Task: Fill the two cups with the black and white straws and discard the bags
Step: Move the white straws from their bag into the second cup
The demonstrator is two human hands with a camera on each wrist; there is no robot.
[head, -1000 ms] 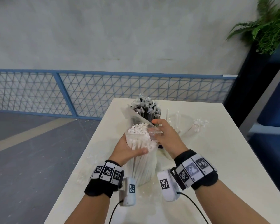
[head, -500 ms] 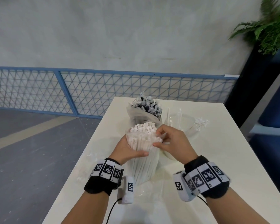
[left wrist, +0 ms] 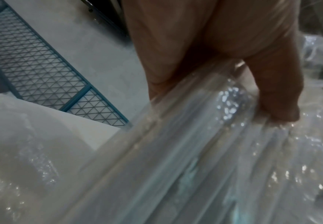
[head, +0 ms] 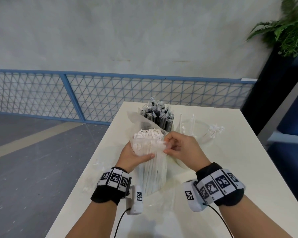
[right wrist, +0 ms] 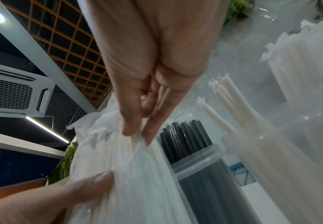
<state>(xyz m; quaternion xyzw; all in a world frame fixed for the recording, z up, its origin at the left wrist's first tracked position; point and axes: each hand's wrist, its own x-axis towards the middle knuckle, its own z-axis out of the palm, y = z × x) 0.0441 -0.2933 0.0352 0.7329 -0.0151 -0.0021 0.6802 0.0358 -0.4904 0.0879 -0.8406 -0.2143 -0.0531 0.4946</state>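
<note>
White straws (head: 149,148) bag is sitting upright, light, slippery film; left hand (head: 132,156) is gripping its middle, right hand (head: 181,148) fingers (right wrist: 135,121) are pinching the rim.

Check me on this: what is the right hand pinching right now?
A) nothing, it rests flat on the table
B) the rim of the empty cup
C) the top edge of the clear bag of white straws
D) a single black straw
C: the right hand pinches the open top edge of the clear bag of white straws, which the left hand grips around its middle.
</note>
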